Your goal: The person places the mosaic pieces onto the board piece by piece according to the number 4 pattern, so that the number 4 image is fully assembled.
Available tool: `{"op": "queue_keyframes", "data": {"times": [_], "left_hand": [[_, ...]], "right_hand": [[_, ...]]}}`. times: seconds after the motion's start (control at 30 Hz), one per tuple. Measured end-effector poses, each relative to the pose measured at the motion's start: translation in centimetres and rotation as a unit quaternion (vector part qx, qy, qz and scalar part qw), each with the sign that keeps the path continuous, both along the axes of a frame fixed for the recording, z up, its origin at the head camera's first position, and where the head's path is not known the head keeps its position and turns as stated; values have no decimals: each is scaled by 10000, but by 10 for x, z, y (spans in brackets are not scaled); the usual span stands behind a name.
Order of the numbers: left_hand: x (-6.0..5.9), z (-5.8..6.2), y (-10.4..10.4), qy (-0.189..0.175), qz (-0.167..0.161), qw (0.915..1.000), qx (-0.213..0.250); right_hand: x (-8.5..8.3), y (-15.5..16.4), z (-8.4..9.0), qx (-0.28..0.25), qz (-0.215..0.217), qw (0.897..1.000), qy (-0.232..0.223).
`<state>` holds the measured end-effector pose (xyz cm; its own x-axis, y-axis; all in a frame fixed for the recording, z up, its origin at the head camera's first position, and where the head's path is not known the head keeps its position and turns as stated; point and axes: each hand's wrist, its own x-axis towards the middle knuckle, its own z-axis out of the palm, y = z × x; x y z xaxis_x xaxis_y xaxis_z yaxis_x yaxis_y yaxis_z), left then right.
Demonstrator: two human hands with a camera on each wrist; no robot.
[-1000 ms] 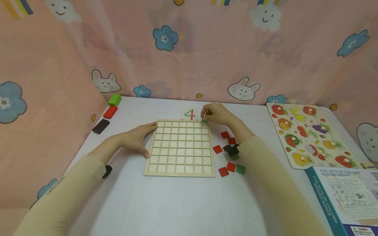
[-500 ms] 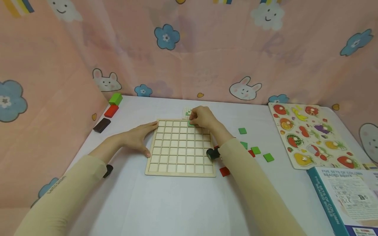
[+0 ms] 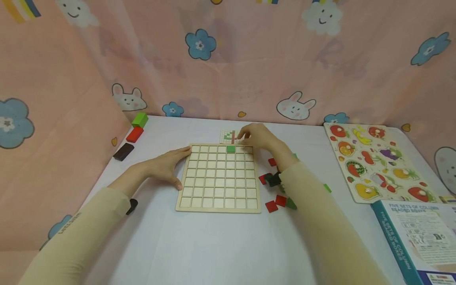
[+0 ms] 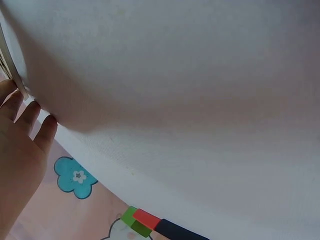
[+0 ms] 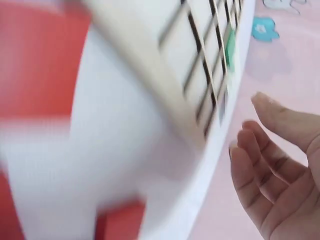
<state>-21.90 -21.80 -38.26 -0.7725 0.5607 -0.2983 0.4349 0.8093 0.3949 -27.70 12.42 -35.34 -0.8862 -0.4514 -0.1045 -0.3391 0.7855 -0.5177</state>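
Note:
A wooden grid board (image 3: 217, 180) lies on the white table. One green tile (image 3: 230, 149) sits in its top row, right of the middle. My left hand (image 3: 170, 166) rests flat against the board's left edge, fingers straight; the left wrist view shows these fingers (image 4: 22, 130) beside the board edge (image 4: 9, 62). My right hand (image 3: 254, 136) hovers over the board's far right corner beside a small pattern card (image 3: 228, 136) and holds nothing. In the right wrist view its fingers (image 5: 265, 165) are relaxed next to the board (image 5: 200, 65) and the green tile (image 5: 230, 47).
Loose red tiles (image 3: 271, 206) and green tiles (image 3: 290, 204) lie right of the board, partly under my right forearm. Green (image 3: 139, 119), red (image 3: 134, 134) and dark (image 3: 123, 151) blocks sit at far left. A fruit puzzle (image 3: 374, 162) and a box (image 3: 417, 237) are at right.
My right hand carried the green tile leftwards along the top row, let go of it in a cell, and has drawn back to the right. The left hand has not moved.

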Motion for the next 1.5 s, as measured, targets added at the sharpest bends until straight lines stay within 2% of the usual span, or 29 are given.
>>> {"op": "queue_keyframes", "data": {"times": [0.1, 0.2, 0.4, 0.53, 0.67, 0.97, 1.1, 1.23, 1.33, 1.5], "left_hand": [[0, 1, 1, 1, -2, 10000, -23], [1, 0, 2, -27, 23, 10000, -38], [2, 0, 4, -20, 20, 10000, -3], [2, -1, 4, 61, -9, 10000, 9], [2, -2, 3, 90, -3, 10000, -20], [2, 0, 3, -31, 139, 9999, -54], [3, 0, 4, -18, 119, 9999, -62], [3, 0, 4, 18, 73, 10000, -47], [3, 1, 3, 7, 81, 10000, -32], [4, 2, 3, 12, 71, 10000, -30]], "right_hand": [[-4, 32, 6, 120, -24, 9997, -206], [-5, 66, 10, 217, -95, 9976, -655], [-3, 121, 7, 486, -102, 9884, -1438], [-1, 139, 3, 697, -81, 9826, -1721], [0, 145, -3, 756, -132, 9813, -1766], [-1, 144, -4, 715, -235, 9854, -1529], [0, 132, -2, 201, -312, 9901, -1357], [3, 104, 0, -545, -401, 9923, -1033], [4, 76, -1, -982, -311, 9913, -818], [9, 22, -5, -1161, -7, 9923, -439]]}}
